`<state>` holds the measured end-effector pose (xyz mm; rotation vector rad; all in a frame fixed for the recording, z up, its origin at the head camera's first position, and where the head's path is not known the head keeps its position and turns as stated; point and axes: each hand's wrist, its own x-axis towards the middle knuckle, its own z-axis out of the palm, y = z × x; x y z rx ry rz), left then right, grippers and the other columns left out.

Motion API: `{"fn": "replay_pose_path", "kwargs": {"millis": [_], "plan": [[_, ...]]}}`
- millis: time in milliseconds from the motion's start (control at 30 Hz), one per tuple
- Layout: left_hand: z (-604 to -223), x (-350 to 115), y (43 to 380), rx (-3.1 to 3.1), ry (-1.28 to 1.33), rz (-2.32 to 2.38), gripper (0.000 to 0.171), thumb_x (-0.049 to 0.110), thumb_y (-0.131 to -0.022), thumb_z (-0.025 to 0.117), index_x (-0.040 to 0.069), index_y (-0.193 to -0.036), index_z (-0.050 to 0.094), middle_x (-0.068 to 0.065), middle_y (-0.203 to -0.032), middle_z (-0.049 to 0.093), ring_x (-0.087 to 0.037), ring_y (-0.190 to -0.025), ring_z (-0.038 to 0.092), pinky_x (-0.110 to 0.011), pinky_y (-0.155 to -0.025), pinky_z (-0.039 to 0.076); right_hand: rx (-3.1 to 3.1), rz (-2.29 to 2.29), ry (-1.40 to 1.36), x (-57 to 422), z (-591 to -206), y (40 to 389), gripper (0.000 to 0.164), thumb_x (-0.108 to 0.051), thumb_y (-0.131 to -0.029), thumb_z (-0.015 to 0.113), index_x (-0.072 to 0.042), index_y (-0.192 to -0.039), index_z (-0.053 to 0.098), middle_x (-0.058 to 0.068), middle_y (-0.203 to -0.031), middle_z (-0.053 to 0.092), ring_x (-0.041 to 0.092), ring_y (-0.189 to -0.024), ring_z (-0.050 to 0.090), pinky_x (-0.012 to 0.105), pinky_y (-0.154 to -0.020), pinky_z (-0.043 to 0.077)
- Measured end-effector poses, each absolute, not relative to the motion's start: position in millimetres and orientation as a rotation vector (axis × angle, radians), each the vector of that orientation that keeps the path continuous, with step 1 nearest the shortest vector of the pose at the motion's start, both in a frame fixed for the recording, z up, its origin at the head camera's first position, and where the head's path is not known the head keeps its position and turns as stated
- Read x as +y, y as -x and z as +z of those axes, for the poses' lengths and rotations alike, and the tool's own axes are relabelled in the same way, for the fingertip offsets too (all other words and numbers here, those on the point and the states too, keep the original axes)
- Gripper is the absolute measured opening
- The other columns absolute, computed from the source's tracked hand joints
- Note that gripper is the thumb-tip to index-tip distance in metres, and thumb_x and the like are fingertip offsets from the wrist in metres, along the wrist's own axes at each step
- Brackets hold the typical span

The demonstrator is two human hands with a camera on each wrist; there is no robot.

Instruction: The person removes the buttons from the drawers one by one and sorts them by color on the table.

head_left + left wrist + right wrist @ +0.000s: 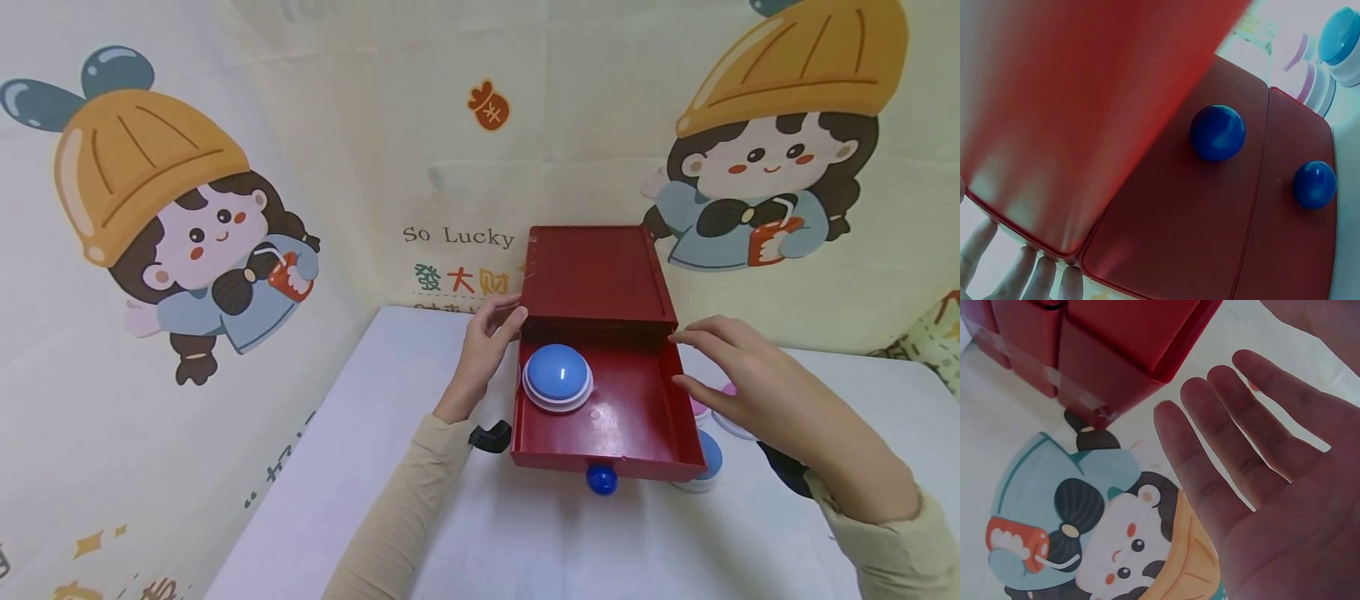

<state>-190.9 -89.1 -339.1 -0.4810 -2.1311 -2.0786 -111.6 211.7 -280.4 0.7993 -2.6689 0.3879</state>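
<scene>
A red drawer cabinet (600, 273) stands on the white table with its top drawer (637, 417) pulled out. In the drawer's left part sits a blue dome button (557, 372) on a white base. A blue knob (602, 479) projects from the drawer front. At the cabinet's left side is my left hand (480, 354); the left wrist view has its fingers (1019, 275) along the cabinet's edge. My right hand (738, 375) hovers beside the drawer's right wall. In the right wrist view its fingers (1210, 456) are extended and spread, apart from the cabinet.
Right of the drawer, another blue dome button (708, 457) and pink-topped buttons (731, 425) stand on the table (360, 450), partly hidden by drawer and hand. Lower drawers carry blue knobs (1217, 132). A printed cloth (375, 125) hangs behind the table.
</scene>
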Motion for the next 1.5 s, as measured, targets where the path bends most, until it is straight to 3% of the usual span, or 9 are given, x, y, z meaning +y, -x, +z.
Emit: {"fn": "replay_pose_path", "kwargs": {"millis": [500, 833, 1100, 1500], "plan": [[-339.2, -88.9, 190.6, -2.14, 0.487, -2.068, 0.036, 0.019, -0.092, 0.056, 0.005, -0.125, 0.052, -0.008, -0.121, 0.055, -0.019, -0.109, 0.052, -0.036, -0.086, 0.049, -2.696, 0.43, -0.872, 194.6, -272.4, 116.1, 0.062, -0.021, -0.066, 0.083, -0.008, -0.12, 0.056, 0.014, -0.12, 0.05, 0.034, -0.11, 0.047, 0.046, -0.066, 0.055], [-340.4, -90.9, 191.2, -2.14, 0.468, -2.089, 0.036, 0.019, -0.092, 0.056, 0.006, -0.126, 0.051, -0.006, -0.12, 0.055, -0.017, -0.11, 0.053, -0.035, -0.087, 0.049, -2.684, 0.402, -0.91, 183.5, -270.8, 119.8, 0.055, -0.021, -0.068, 0.082, -0.009, -0.116, 0.059, 0.007, -0.116, 0.052, 0.025, -0.109, 0.047, 0.04, -0.067, 0.056], [-347.5, -90.5, 196.6, -2.14, 0.489, -2.087, 0.036, 0.021, -0.092, 0.057, 0.009, -0.125, 0.052, -0.005, -0.12, 0.055, -0.018, -0.111, 0.052, -0.036, -0.087, 0.049, -2.729, 0.402, -0.962, 177.5, -268.4, 123.8, 0.067, -0.021, -0.067, 0.082, -0.011, -0.126, 0.052, 0.008, -0.119, 0.05, 0.028, -0.11, 0.046, 0.043, -0.066, 0.055], [-341.6, -89.7, 192.3, -2.147, 0.476, -2.088, 0.036, 0.019, -0.092, 0.056, 0.007, -0.126, 0.051, -0.006, -0.121, 0.055, -0.019, -0.111, 0.053, -0.035, -0.086, 0.05, -2.66, 0.367, -1.078, 163.4, -267.9, 129.2, 0.062, -0.022, -0.067, 0.082, -0.011, -0.122, 0.055, 0.006, -0.116, 0.053, 0.022, -0.106, 0.051, 0.04, -0.071, 0.055]]}}
